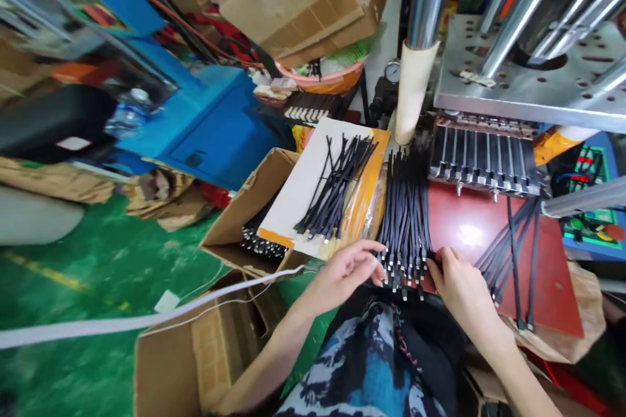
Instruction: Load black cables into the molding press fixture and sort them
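A dense row of black cables with metal-tipped ends lies in front of me on the red board. At the left side of their near ends is my left hand, fingers curved and apart, with nothing visible in it. My right hand is at the right side of the same ends, its fingers pressed together at a cable end; what they pinch is too small to tell. Another bundle of black cables rests on a white sheet to the left. More loose cables lie on the board's right part.
A metal press stands over a slotted fixture behind the board. Open cardboard boxes are at the left, one holding cables. A control panel with buttons is at the right. A white strip crosses the lower left.
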The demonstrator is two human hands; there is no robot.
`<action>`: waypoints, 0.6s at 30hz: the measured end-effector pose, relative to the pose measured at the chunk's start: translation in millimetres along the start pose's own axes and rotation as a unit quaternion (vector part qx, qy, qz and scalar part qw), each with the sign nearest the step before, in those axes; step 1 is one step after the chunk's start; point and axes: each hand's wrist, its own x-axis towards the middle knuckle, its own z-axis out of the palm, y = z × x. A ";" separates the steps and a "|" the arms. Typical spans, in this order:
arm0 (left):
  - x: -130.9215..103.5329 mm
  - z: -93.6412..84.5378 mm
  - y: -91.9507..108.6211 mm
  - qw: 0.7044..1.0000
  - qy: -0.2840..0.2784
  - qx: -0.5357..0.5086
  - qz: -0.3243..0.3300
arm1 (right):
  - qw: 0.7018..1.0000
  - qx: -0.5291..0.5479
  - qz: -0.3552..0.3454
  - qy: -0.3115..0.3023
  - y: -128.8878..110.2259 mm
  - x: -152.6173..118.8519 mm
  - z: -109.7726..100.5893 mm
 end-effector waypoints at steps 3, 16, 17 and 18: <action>12.9 24.1 7.8 0.996 -0.083 0.002 -0.032 | 0.998 0.053 0.014 0.025 -5.7 -2.8 -5.5; 47.5 69.8 -3.3 0.968 -0.126 -0.185 -0.111 | 0.905 0.407 0.105 0.067 -15.4 -31.7 -39.5; 52.1 74.3 -3.2 0.959 -0.111 -0.235 -0.110 | 0.894 0.440 0.087 0.007 -13.7 -35.7 -42.5; 56.9 79.4 -3.4 0.949 -0.092 -0.282 -0.110 | 0.882 0.463 0.067 -0.061 -10.2 -39.9 -44.8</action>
